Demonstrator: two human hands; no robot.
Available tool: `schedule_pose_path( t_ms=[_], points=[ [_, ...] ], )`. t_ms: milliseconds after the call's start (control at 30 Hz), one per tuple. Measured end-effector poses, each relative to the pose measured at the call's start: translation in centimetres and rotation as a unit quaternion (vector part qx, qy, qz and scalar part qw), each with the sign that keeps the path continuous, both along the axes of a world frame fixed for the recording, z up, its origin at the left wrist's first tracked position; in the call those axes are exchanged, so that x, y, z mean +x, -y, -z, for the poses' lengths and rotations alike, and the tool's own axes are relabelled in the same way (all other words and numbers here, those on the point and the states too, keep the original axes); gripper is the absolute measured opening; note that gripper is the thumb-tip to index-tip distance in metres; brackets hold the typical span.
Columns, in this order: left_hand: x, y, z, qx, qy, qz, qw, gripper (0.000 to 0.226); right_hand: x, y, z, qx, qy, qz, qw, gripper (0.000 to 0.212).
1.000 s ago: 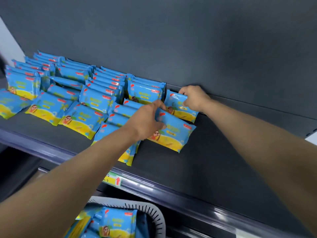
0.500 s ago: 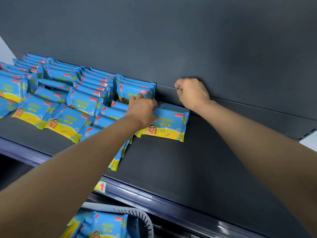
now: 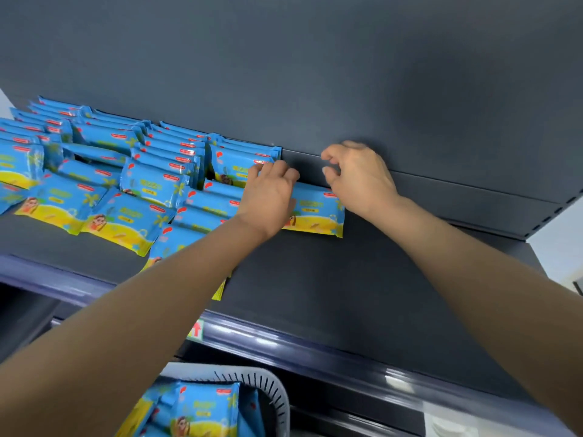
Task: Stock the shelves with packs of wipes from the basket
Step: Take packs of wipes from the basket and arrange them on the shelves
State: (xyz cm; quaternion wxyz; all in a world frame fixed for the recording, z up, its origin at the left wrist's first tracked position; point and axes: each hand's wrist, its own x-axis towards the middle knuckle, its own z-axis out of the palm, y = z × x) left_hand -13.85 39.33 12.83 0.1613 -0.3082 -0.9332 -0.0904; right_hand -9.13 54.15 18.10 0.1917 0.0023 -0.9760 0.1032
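A blue and yellow pack of wipes (image 3: 315, 212) lies on the dark shelf (image 3: 347, 294), at the right end of the rows of matching packs (image 3: 151, 184). My left hand (image 3: 268, 197) lies on this pack's left half, with the fingers curled over its top edge. My right hand (image 3: 356, 175) hovers just above the pack's upper right corner, by the back wall, its fingers loosely curled with nothing between them. The grey basket (image 3: 279, 392) below the shelf holds more packs (image 3: 205, 411).
Standing and flat-lying packs fill the shelf's left part up to the back panel (image 3: 315, 74). The shelf's front rail (image 3: 315, 348) carries a small tag with a red arrow (image 3: 195, 329). Bare shelf surface stretches to the right of my hands.
My left hand slid the pack it holds back and to the right, up to the rear of the shelf. My right hand let go of a pack and lifted, fingers loosening.
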Motion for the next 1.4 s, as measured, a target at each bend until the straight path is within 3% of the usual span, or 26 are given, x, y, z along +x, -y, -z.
schedule_pose_path(
  t_ms=[167,400,600,767,867,1000,1167,1267,1400],
  points=[
    [5.6,5.1,-4.5,0.118,-0.095,0.048,0.987,0.037,3.9,4.7,-2.3,0.066,-0.061,-0.014,0.996,0.026],
    [12.5,13.6,-11.1,0.162,-0.219,0.058,0.960,0.041,10.5,12.2,-8.2,0.099,-0.140,0.006,0.985,0.030],
    [18.1,19.6,-14.3,0.181,-0.249,0.061,0.950,0.047,16.5,18.1,-11.2,0.102,-0.200,0.006,0.974,0.032],
    [21.4,23.3,-13.4,0.183,-0.250,0.080,0.947,0.044,20.3,21.7,-10.1,0.101,-0.222,-0.004,0.970,0.032],
    [22.4,24.9,-9.5,0.158,-0.198,0.088,0.963,0.044,21.8,23.3,-6.4,0.101,-0.165,-0.021,0.981,0.032],
    [23.2,26.3,-1.9,0.080,-0.047,0.106,0.990,0.047,22.8,24.4,0.9,0.114,-0.020,-0.025,0.993,0.035],
    [23.9,27.6,7.1,0.002,0.119,0.096,0.988,0.049,23.4,24.5,10.4,0.112,0.151,-0.034,0.982,0.030],
    [24.1,28.1,11.2,-0.039,0.184,0.102,0.977,0.046,23.7,23.9,14.9,0.123,0.282,-0.049,0.950,0.026],
    [24.3,28.1,15.3,-0.071,0.219,0.105,0.967,0.044,24.2,22.7,19.2,0.129,0.469,-0.088,0.869,0.028]
  ],
)
